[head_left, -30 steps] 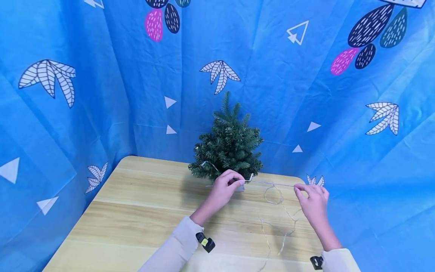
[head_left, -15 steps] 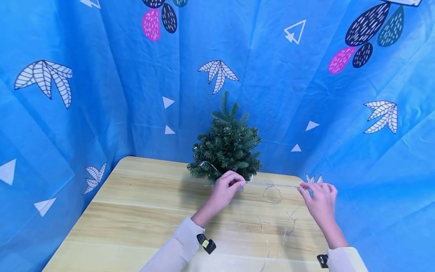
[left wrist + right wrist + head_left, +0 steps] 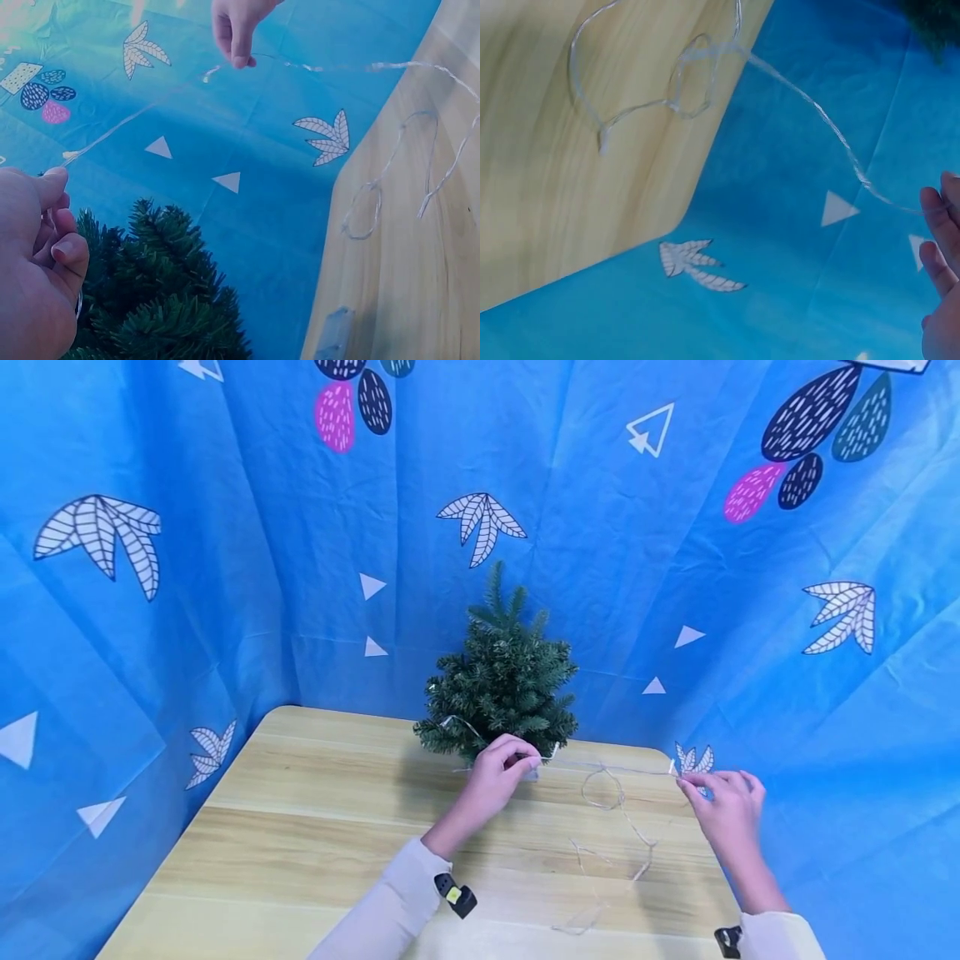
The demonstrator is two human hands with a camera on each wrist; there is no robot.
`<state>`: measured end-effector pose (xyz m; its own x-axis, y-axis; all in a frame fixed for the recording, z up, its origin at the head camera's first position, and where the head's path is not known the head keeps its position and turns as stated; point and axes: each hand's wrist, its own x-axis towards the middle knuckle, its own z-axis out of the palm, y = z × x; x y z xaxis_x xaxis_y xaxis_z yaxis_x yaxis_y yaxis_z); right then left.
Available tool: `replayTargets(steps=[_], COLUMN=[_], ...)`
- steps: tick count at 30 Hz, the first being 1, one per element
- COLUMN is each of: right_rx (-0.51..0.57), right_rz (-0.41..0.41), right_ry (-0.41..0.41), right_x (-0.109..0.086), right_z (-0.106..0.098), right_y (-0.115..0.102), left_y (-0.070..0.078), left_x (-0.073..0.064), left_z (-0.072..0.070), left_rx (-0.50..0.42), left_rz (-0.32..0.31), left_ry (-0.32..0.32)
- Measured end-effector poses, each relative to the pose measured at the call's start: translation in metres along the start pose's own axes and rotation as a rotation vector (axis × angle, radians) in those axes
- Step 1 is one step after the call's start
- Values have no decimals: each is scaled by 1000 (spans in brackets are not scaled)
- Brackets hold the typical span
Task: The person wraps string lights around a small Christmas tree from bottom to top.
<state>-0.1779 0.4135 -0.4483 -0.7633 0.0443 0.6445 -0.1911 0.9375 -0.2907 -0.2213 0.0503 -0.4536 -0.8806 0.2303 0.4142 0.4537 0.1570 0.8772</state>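
Note:
A small green artificial Christmas tree [image 3: 506, 681] stands at the back of the wooden table. Thin clear wire string lights [image 3: 671, 767] stretch sideways in front of it, and one stretch crosses its lower left branches. My left hand [image 3: 498, 777] pinches the wire just before the tree's foot. Out to the right, my right hand [image 3: 726, 810] pinches the same strand between thumb and fingertips. From the right hand [image 3: 941, 251], more wire runs back toward the table in the right wrist view. The left palm hides part of the tree's pale base [image 3: 335, 334].
Loose wire from the lights trails over the right half of the wooden table [image 3: 300, 827], with a small loop [image 3: 365, 214] in it. A blue patterned cloth [image 3: 600, 527] hangs behind and on both sides. The table's right edge runs below the right forearm.
My right hand has moved to the right and slightly toward me, lengthening the strand between the hands. Loose wire on the table has shifted. The left hand stays in place.

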Motion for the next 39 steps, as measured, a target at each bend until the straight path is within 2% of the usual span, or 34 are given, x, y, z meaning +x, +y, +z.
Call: replayTargets(steps=[11,15,21,26,30,33,39], right_rx=[10,29,34,21,20,29,40], right_rz=[251,293,325,421,488,510,512], right_ry=[-152,-183,-179,-212,-268,-284,-243], right_x=[-16,-23,-31,-37,-40,-40,-36], right_z=[-16,-18,-18,-20,-23,-24,-26], right_y=[30,43,60,69,68,63,53], left_y=[4,4,4,6,9,10,10], left_x=[3,3,3,3,2,0,2], left_z=[-3,-4,-7,-8,-5,-1,8], left_rx=[-16,-17,-23,-14,39,116,281], left_rz=[4,2,28,34,29,41,93], left_ry=[26,30,36,43,22,7,13])
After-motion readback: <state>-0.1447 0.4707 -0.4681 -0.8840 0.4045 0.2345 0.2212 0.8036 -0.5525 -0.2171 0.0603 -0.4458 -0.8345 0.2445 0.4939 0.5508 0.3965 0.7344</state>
